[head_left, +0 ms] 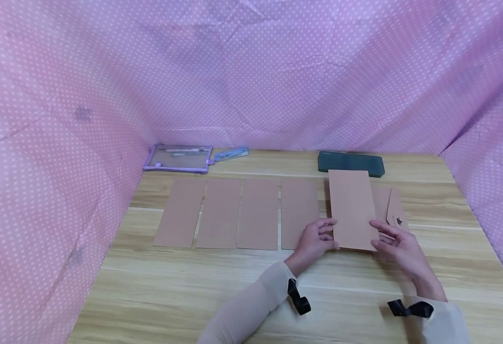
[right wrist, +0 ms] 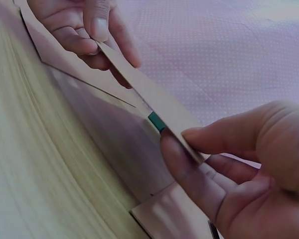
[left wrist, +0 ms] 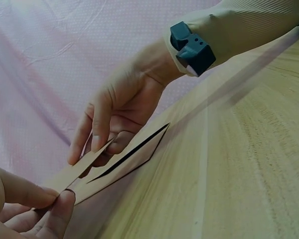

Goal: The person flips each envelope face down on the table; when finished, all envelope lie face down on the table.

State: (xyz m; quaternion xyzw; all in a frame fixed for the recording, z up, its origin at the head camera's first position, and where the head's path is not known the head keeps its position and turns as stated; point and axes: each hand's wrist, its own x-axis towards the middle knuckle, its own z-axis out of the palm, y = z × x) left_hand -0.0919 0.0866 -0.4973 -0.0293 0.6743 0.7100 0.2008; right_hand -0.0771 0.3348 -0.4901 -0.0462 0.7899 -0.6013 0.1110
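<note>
A brown kraft envelope (head_left: 352, 208) is held up off the table, tilted, between both hands. My left hand (head_left: 316, 241) pinches its left edge near the bottom corner, and my right hand (head_left: 402, 248) pinches the right edge. In the right wrist view the envelope (right wrist: 149, 94) is seen nearly edge-on, with thumb and fingers on either side of it. Several like brown envelopes (head_left: 257, 215) lie in a row to the left. Partly hidden under the right hand is another envelope (head_left: 393, 208) with a flap and a small dark print.
Along the back stand a dark green case (head_left: 350, 164), a purple-edged clear pouch (head_left: 178, 158) with pens inside, and a small blue packet (head_left: 231, 154). Pink dotted cloth (head_left: 251, 71) encloses the wooden table (head_left: 148, 291) at the back and sides.
</note>
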